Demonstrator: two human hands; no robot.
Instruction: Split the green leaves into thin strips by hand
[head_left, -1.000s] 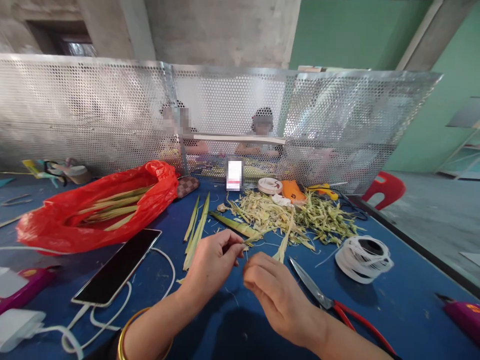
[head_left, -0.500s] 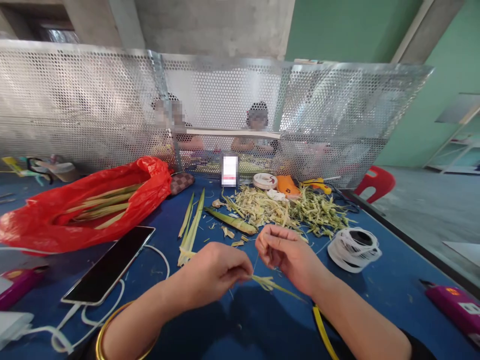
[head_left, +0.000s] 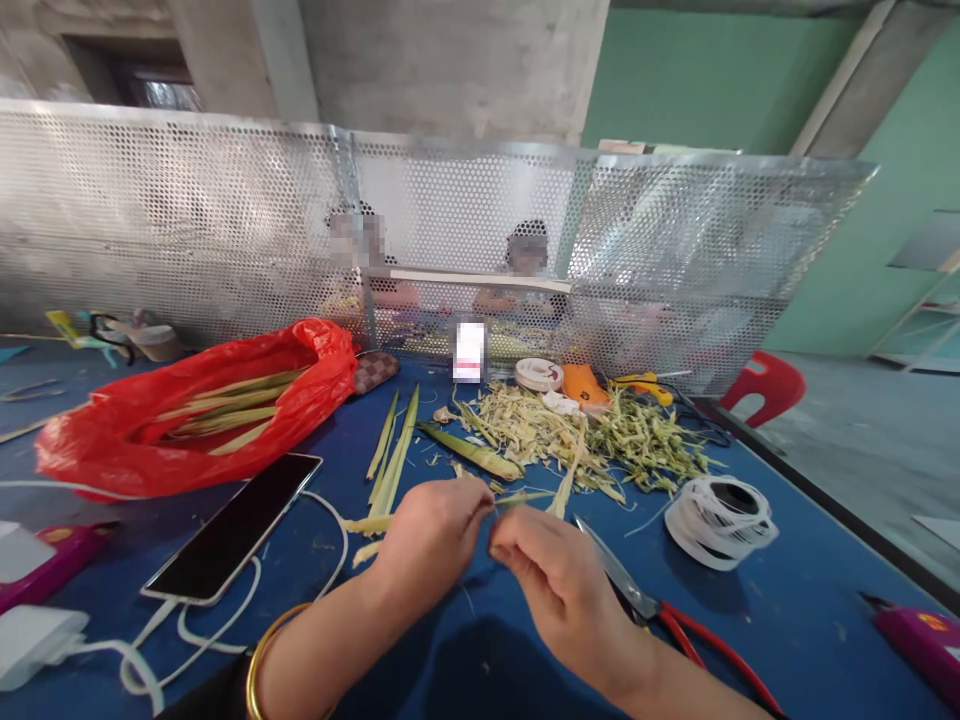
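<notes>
My left hand (head_left: 439, 535) is closed in a pinch at the middle of the table, wearing a gold bangle. It holds a small bundle of pale green leaf strips (head_left: 525, 497), whose tips stick out to the right behind my fingers. Close beside it, my right hand (head_left: 562, 580) is closed too, fingertips almost touching the left ones. A thin thread ran between the hands a moment ago; now my fingers mostly hide it. Scissors (head_left: 637, 598) with red handles lie partly beneath my right hand. Beyond the hands rests a whole green husk leaf (head_left: 476, 453).
Shredded leaf pieces (head_left: 525, 425) are heaped behind, near a white string spool (head_left: 720, 525). On the left are a red plastic bag (head_left: 202, 420) of leaves and a phone (head_left: 232, 530) with a cable. A perforated metal screen (head_left: 465, 190) stands at the back, people behind it.
My right hand has come down and in against my left, turning palm-down. The scissors now show more from under it. The whole view has shifted slightly.
</notes>
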